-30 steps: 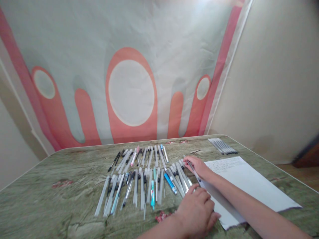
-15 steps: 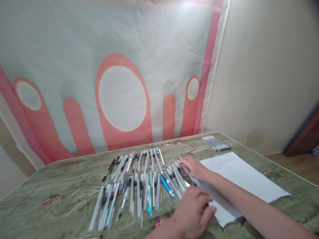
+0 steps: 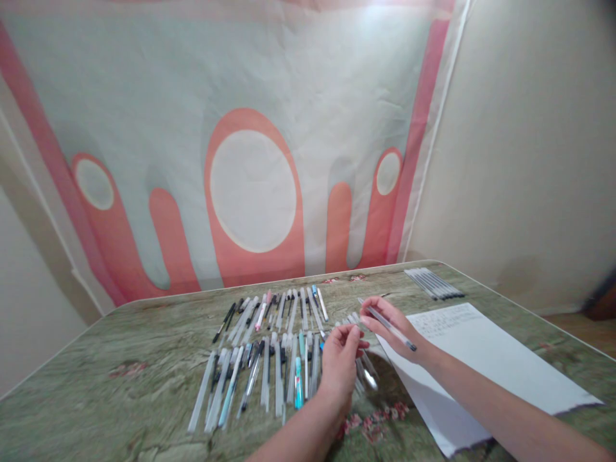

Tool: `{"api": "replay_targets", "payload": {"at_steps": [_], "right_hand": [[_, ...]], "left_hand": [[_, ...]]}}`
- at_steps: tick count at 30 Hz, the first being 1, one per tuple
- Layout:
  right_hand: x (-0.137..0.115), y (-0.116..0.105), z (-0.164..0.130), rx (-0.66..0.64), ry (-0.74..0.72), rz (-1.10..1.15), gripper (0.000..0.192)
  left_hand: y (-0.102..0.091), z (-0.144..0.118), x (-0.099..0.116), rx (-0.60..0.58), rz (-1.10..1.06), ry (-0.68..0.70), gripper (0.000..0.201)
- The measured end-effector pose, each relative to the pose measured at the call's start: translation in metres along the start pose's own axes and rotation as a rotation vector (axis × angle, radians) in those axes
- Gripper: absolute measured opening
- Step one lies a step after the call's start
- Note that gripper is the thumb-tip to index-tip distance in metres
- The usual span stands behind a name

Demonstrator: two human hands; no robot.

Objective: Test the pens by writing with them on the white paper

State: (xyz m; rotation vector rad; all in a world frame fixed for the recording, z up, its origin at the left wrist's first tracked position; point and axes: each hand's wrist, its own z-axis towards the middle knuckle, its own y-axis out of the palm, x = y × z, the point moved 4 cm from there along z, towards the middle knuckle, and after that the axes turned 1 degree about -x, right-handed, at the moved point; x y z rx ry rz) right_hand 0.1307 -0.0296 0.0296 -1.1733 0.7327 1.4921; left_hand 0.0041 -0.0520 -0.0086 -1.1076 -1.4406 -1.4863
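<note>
My right hand [image 3: 387,326] is closed around a clear pen [image 3: 392,332] with a dark end, held slantwise above the left edge of the paper [image 3: 481,366]. Just left of it is my left hand [image 3: 337,359], thumb and fingertips pressed together; what they pinch, if anything, I cannot make out. Partly hidden behind and below that hand are several clear pens [image 3: 366,372]. To its left, a front row of pens in clear sleeves [image 3: 267,378] includes a turquoise pen [image 3: 299,384].
A back row of pens [image 3: 283,310] lies farther off. At the far right several pens [image 3: 433,284] are lined up side by side. The table [image 3: 144,398] has a wood-like print with pink flowers. Behind it hangs a printed cloth [image 3: 250,64].
My right hand has lifted the pen off the paper's edge and tilted it. My left hand has moved up and left, its fingers drawn together. The view has shifted slightly.
</note>
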Motion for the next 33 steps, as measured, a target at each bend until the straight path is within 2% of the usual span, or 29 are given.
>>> {"api": "replay_targets", "payload": {"at_steps": [9, 17, 28, 33], "right_hand": [[0.0031, 0.0094, -0.0041, -0.011, -0.033, -0.091, 0.019], [0.0063, 0.0097, -0.0042, 0.024, -0.098, -0.188, 0.017], [0.0022, 0.0095, -0.0064, 0.084, -0.076, -0.163, 0.021], [-0.0014, 0.0053, -0.0082, 0.144, -0.007, -0.106, 0.036]], "left_hand": [[0.0012, -0.0015, -0.0063, -0.003, -0.22, -0.121, 0.029], [0.0011, -0.0021, -0.0067, 0.028, -0.256, -0.182, 0.033], [0.0022, -0.0029, -0.0022, 0.008, -0.304, -0.094, 0.029], [0.0042, -0.002, 0.0003, -0.038, -0.42, -0.102, 0.027]]}}
